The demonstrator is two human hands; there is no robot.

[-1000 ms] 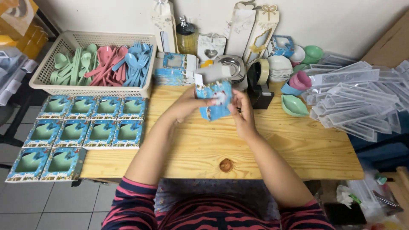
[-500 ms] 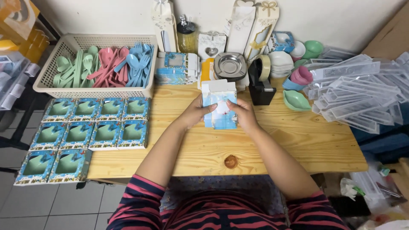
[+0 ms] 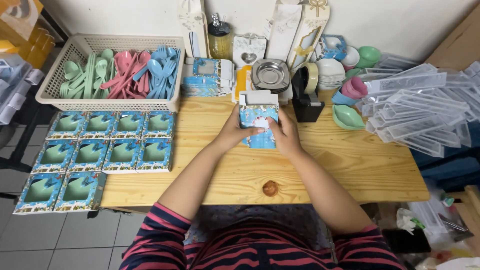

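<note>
We note blue boxes (image 3: 95, 155) rowed at the worktop's (image 3: 350, 165) left edge. Both hands, left (image 3: 234, 131) and right (image 3: 285, 134), grip a blue carton (image 3: 257, 117), now upright with its flap open, unlike earlier.

glossy cardboard box (image 3: 258, 120), pale wooden table (image 3: 350, 165)

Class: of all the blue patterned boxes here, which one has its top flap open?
The blue box held upright between both hands; the others lie flat, closed.

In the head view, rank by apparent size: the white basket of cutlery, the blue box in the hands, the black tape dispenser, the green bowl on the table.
1. white basket
2. blue box, held by both hands
3. black tape dispenser
4. green bowl

The box sits closer to the camera, so its lead over the dispenser is unsure.
</note>
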